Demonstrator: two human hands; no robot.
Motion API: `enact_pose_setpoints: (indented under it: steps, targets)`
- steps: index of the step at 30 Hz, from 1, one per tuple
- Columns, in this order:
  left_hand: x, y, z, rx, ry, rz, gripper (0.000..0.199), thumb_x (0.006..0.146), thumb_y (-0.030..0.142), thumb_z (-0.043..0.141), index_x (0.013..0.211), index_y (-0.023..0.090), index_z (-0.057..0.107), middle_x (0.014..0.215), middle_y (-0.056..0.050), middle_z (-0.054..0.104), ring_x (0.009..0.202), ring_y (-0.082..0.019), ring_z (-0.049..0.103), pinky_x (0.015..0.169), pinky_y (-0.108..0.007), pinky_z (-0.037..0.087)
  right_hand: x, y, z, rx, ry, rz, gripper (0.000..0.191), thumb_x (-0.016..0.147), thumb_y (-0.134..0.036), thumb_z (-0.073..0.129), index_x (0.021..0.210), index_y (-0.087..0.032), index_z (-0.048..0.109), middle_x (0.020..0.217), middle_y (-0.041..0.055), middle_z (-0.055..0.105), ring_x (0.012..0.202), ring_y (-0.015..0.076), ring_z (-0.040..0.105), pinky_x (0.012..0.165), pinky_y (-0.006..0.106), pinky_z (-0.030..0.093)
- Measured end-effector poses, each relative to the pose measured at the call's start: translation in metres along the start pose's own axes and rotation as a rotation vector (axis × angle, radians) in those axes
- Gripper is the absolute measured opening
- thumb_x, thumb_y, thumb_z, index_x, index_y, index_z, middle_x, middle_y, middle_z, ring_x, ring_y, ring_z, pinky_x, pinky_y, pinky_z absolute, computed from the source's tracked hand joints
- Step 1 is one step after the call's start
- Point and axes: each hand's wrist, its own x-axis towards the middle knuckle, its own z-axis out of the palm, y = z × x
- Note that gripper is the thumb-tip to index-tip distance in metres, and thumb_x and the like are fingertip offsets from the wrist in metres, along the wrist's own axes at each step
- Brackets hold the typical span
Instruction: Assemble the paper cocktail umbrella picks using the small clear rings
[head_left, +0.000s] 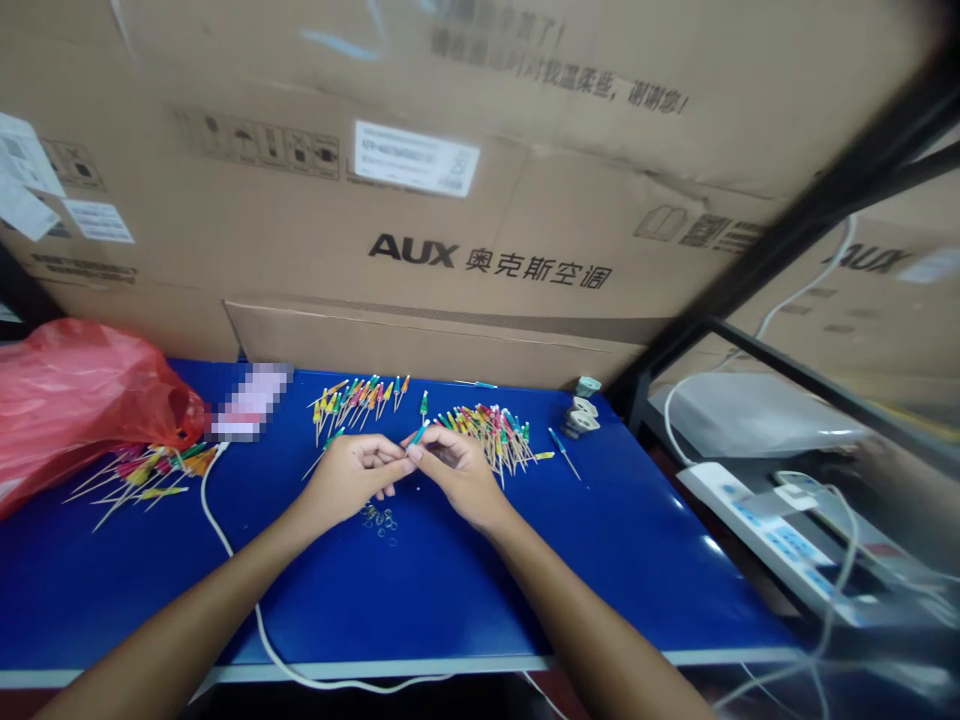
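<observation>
Over the blue table (480, 590), my left hand (352, 475) and my right hand (457, 470) meet at the fingertips. Both pinch a small folded paper umbrella (418, 434) with a green-blue top. Just behind them lies a green umbrella pick (424, 403). A pile of colourful umbrella picks (499, 435) spreads to the right of my right hand, and another group (360, 402) lies behind my left hand. Small clear rings (381, 521) sit in front of my left hand.
A red plastic bag (90, 400) lies at the left with more picks (142, 475) beside it. A phone (251, 400) trails a white cable (217, 510). Small containers (583, 410) stand at the back right. Large cardboard boxes (300, 230) rise behind; a power strip (772, 540) is at the right.
</observation>
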Motion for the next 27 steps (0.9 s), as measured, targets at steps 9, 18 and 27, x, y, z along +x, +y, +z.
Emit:
enact_pose_setpoints:
  steps: [9,18,27]
  targets:
    - [0.009,-0.006,-0.019,0.181,0.007,-0.013,0.033,0.088,0.044,0.067,0.109,0.022,0.078,0.09,-0.007,0.08,0.062,-0.016,0.067,0.057,-0.027,0.052,0.011,-0.008,-0.064,-0.43,0.504,-0.041,0.042,0.088,-0.041,0.065,0.124,-0.018,0.063,0.078,0.0026,0.069,0.068,0.0181,0.061,0.069,0.032,0.048]
    - [0.006,-0.004,-0.016,0.248,0.006,0.039,0.03,0.089,0.044,0.066,0.104,0.022,0.08,0.081,-0.006,0.079,0.063,-0.017,0.067,0.059,-0.026,0.049,0.009,-0.003,-0.078,-1.311,0.254,0.008,0.018,0.091,-0.025,0.059,0.096,-0.021,0.076,0.087,0.0089,0.073,0.08,0.0241,0.056,0.074,0.034,0.038]
    - [0.007,0.0,-0.015,0.223,-0.014,0.027,0.028,0.089,0.042,0.065,0.102,0.021,0.079,0.081,-0.006,0.079,0.06,-0.015,0.065,0.057,-0.025,0.049,0.006,-0.006,-0.073,-1.451,0.241,0.046,0.022,0.094,-0.031,0.059,0.099,-0.025,0.078,0.097,0.0115,0.071,0.09,0.0274,0.052,0.071,0.035,0.03]
